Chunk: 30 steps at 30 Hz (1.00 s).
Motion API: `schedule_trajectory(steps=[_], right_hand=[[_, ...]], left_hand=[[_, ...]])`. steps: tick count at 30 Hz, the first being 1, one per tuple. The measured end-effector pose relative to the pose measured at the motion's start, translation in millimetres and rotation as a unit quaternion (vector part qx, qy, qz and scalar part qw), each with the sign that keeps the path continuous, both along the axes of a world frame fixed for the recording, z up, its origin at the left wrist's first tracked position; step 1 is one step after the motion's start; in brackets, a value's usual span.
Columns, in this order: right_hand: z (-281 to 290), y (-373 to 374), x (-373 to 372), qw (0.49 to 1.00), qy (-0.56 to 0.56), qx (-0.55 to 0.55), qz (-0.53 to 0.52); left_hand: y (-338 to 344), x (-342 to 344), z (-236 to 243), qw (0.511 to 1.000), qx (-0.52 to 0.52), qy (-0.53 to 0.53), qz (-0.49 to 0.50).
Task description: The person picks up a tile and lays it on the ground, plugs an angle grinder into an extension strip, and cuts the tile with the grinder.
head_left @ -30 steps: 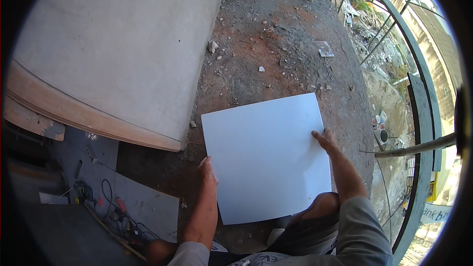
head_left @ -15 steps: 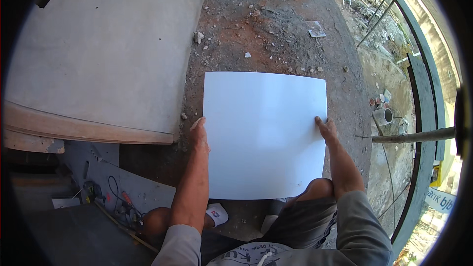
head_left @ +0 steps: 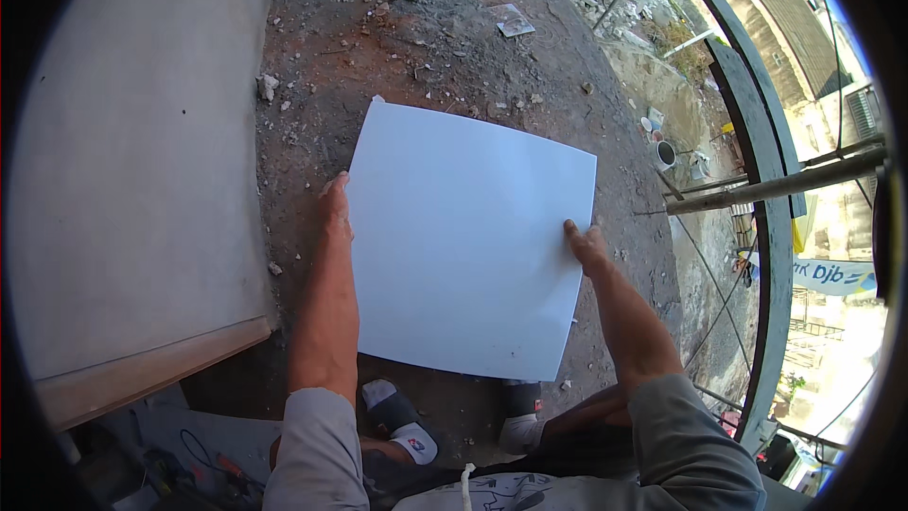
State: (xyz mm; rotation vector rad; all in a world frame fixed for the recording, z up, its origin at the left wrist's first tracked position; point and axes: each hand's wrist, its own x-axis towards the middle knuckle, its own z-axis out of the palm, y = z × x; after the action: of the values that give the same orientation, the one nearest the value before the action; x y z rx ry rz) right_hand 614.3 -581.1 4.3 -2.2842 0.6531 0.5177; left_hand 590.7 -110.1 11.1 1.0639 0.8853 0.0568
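A large, glossy white square panel [head_left: 463, 237] is held in front of me above the dirt ground. My left hand [head_left: 338, 203] grips its left edge, with most of the fingers hidden at the edge or underneath. On the right edge, my right hand [head_left: 586, 244] clamps the panel, thumb on top and the other fingers mostly out of sight below. The panel is turned a little clockwise. Under its near edge show my feet in socks and dark sandals [head_left: 392, 407].
A raised pale slab [head_left: 151, 151] with a wooden edge [head_left: 156, 369] stands on the left. Stones and debris cover the ground [head_left: 426, 47]. To the right are a metal railing [head_left: 757, 132], a round pole [head_left: 776, 187] and a pail [head_left: 665, 155]. Tools and a cable [head_left: 199, 449] lie at lower left.
The panel has turned slightly clockwise and shifted left and up in the picture, both hands still on its edges. My view has swung right, and my knees have moved away from the panel.
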Motion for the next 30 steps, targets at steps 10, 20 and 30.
schedule_trajectory(steps=[10,20,30], right_hand=[[-39,9,-9,0.998,-0.008,-0.068,-0.014],[-44,-2,28,0.997,0.035,-0.074,0.012],[-52,2,22,0.996,0.058,-0.074,0.009]], left_hand=[[16,-10,-32,0.996,0.044,0.067,-0.029],[9,-30,-70,0.982,0.180,0.027,-0.042],[-56,-84,-31,0.938,0.341,0.056,0.032]])
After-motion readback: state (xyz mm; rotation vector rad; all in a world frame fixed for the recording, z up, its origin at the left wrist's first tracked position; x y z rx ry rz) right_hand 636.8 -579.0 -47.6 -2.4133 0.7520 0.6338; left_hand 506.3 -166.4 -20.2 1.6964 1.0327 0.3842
